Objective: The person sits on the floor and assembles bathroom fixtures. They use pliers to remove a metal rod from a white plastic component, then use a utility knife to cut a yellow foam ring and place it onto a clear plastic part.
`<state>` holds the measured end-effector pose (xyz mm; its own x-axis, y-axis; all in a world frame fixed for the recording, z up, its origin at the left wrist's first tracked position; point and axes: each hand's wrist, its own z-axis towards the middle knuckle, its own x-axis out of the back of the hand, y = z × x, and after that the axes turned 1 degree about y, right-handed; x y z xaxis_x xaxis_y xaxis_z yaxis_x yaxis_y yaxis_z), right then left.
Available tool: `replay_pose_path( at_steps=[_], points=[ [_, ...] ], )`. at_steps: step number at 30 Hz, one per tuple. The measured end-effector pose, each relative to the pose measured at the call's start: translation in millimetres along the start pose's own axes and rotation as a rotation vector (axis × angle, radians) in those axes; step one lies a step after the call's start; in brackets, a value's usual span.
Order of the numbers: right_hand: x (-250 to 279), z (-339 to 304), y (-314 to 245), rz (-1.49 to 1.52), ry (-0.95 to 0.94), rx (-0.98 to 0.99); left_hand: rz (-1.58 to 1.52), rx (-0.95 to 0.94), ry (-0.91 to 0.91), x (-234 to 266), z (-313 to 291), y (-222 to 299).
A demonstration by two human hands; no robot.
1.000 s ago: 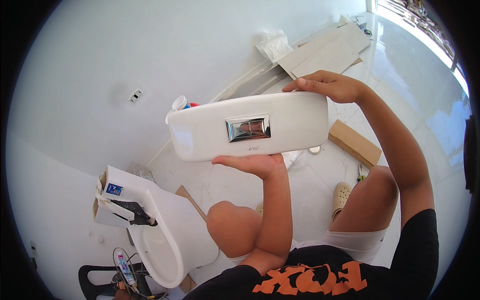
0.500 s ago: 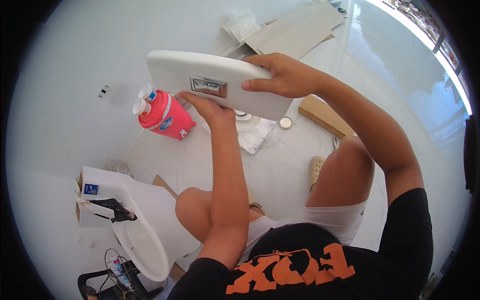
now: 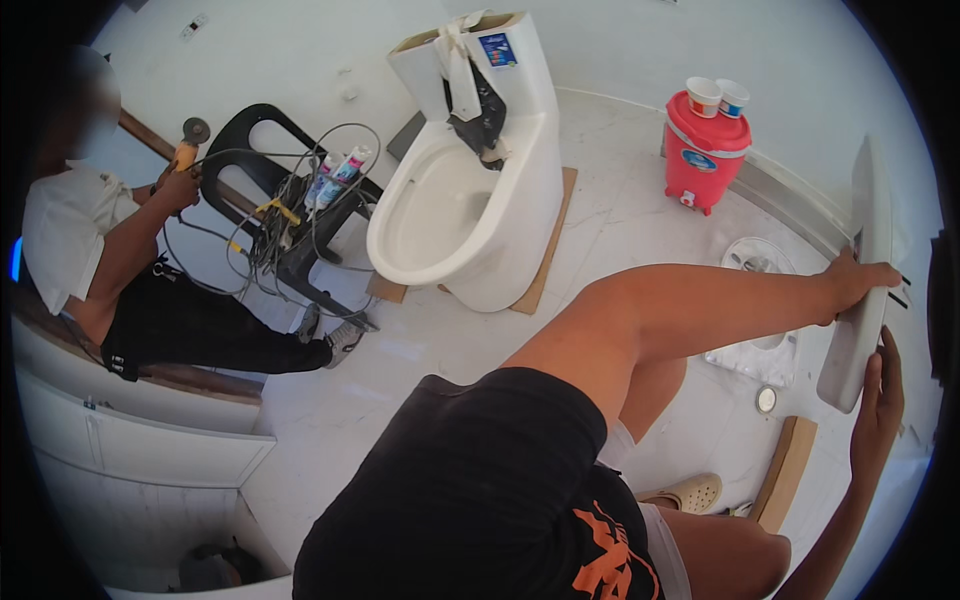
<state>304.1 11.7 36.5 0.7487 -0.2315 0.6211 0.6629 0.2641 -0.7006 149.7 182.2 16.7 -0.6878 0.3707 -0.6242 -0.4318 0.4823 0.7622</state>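
Note:
At the right, a white toilet tank lid (image 3: 853, 365) is held on edge, clear of the floor. My left hand (image 3: 850, 285) is closed on it near its middle, with two dark pins sticking out beside the fingers. My right hand (image 3: 880, 400) lies along the lid's lower part, fingers pressed to its side and partly hidden. The white toilet (image 3: 540, 200) stands across the floor, its tank top uncovered, with a black plastic bag and pale strips hanging down its front. Cardboard lies under its base.
A person (image 3: 75, 230) at the left holds an angle grinder (image 3: 188, 145). Beside the toilet, a black chair (image 3: 240, 150) bears tangled cables and sealant tubes (image 3: 340, 180). A red water jug (image 3: 708, 150) with two cups stands by the wall. A long cardboard box (image 3: 783, 475) lies near my feet.
My view has swung left, bringing the co-worker, chair and whole toilet into sight. The tank lid has turned from its button face showing to nearly edge-on, still in my hands.

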Motion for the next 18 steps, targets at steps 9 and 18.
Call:
replay_pose_path(
  at_steps=[9,18],
  points=[
    [142,-152,294,-0.117,0.036,-0.65,0.176,-0.072,0.09,52,-49,28],
    [-19,-379,297,0.01,0.139,-1.02,0.215,-0.095,0.174,120,-46,24]
  ],
)
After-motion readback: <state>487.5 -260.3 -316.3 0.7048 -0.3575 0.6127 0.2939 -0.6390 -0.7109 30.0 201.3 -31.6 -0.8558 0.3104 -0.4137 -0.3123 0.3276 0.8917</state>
